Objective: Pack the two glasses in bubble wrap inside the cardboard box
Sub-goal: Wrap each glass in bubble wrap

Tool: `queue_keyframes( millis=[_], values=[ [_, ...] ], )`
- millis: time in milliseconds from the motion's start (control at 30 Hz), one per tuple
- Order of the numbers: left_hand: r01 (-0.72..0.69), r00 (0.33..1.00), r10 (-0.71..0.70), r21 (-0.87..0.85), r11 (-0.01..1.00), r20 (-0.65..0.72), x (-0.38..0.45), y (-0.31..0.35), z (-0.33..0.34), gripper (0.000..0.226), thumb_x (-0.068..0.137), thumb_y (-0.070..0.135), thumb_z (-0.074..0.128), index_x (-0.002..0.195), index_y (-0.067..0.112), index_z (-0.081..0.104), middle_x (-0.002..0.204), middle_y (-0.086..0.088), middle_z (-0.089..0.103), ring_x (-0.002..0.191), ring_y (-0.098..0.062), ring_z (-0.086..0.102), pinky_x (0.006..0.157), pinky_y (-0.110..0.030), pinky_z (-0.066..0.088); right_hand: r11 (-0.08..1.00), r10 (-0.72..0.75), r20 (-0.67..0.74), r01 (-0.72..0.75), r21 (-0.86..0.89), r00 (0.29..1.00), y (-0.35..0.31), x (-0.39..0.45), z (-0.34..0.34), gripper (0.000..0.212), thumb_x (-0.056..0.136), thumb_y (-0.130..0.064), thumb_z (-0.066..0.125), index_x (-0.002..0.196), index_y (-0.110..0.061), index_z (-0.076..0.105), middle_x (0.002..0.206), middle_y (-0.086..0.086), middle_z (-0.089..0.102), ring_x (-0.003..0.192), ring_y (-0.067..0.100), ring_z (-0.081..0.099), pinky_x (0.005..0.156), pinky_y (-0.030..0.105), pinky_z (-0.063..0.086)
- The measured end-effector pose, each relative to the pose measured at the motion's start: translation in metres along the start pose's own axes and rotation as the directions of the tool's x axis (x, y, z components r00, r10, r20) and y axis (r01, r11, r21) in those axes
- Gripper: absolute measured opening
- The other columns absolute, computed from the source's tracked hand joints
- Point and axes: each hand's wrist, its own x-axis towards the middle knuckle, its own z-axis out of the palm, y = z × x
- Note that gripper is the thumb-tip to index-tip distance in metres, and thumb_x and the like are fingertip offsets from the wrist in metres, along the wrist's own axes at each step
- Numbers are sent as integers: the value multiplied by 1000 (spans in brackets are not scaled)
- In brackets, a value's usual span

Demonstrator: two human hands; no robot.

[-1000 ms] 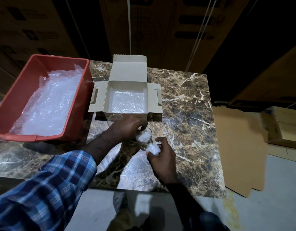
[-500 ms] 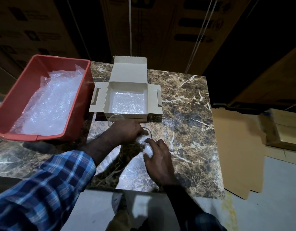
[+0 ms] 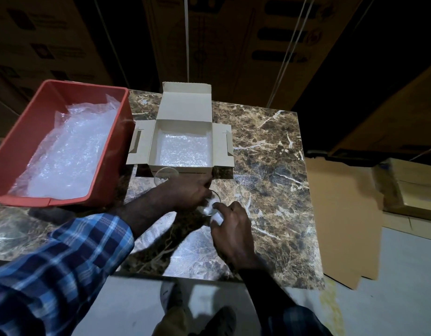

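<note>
An open cardboard box (image 3: 183,111) stands on the marble table (image 3: 270,170), its floor lined with bubble wrap (image 3: 185,151). Just in front of it my left hand (image 3: 185,192) grips a clear glass (image 3: 211,202) by its rim. My right hand (image 3: 230,229) pinches a white wad of bubble wrap (image 3: 217,218) at the mouth of that glass. A second clear glass (image 3: 164,174) stands against the box's front wall, behind my left hand and partly hidden by it.
A red plastic bin (image 3: 23,146) full of bubble wrap sheets (image 3: 69,156) sits at the table's left. Flat cardboard sheets (image 3: 340,214) and a stack of boxes (image 3: 408,185) lie on the floor to the right. Large cartons stand behind the table.
My right hand has moved up and left with the wad of bubble wrap, closer to the glass held by my left hand. The box and bin have not moved.
</note>
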Motion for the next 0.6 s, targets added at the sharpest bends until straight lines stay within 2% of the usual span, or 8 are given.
queue_keyframes(
  millis=[33, 100, 200, 300, 367, 500, 600],
  values=[
    [-7, 1000, 7, 2, 1000, 4, 1, -1, 3, 43, 101, 42, 50, 137, 19, 56, 137, -5, 42, 118, -19, 54, 65, -23, 42, 1000, 7, -4, -7, -6, 1000, -1, 1, -1, 40, 78, -14, 69, 117, -19, 70, 98, 11, 57, 94, 32, 58, 81, 34, 48],
    [-17, 1000, 17, -8, 1000, -12, -1, -3, 8, 49, 100, 50, 47, 135, 17, 58, 140, -6, 42, 123, -19, 50, 69, -25, 35, 1000, 9, 27, -8, -25, 1000, -3, 4, -5, 40, 81, -14, 67, 121, -21, 69, 102, 10, 56, 99, 30, 57, 86, 33, 47],
    [-39, 993, 36, -28, 999, -109, -5, -5, 9, 47, 96, 50, 54, 126, 16, 66, 135, -7, 47, 119, -22, 51, 75, -32, 38, 999, -17, 74, 21, -46, 997, -7, 7, -8, 41, 86, -17, 64, 126, -24, 67, 106, 10, 54, 103, 29, 55, 88, 36, 50],
    [-40, 982, 36, -14, 999, -187, -6, -5, 12, 37, 92, 44, 62, 116, 17, 70, 129, -6, 50, 114, -23, 53, 72, -35, 38, 998, -37, 76, 41, -49, 996, -15, 10, -8, 43, 87, -15, 60, 125, -33, 66, 101, 8, 53, 98, 29, 55, 83, 35, 50],
    [-39, 976, 36, -11, 999, -216, -7, -6, 17, 30, 90, 40, 67, 107, 15, 71, 127, -6, 51, 109, -24, 53, 73, -36, 40, 995, -36, 100, 45, -84, 994, -19, 13, -8, 42, 87, -15, 56, 125, -31, 66, 102, 8, 53, 99, 28, 54, 82, 33, 47],
    [-101, 944, 87, -26, 995, -319, -15, -8, 20, 17, 86, 27, 74, 84, 10, 70, 108, -7, 56, 91, -24, 57, 68, -37, 43, 993, 13, 164, 6, -116, 986, -23, 20, -13, 38, 88, -17, 58, 124, -28, 68, 112, 8, 53, 110, 27, 52, 84, 33, 48],
    [-137, 931, 136, 21, 990, -339, -21, -10, 27, 21, 92, 30, 64, 82, 13, 68, 94, -4, 55, 86, -23, 54, 69, -37, 41, 990, 20, 169, 5, -144, 985, -25, 24, -13, 35, 86, -18, 61, 120, -25, 70, 112, 10, 55, 109, 30, 54, 85, 36, 50]
  ],
)
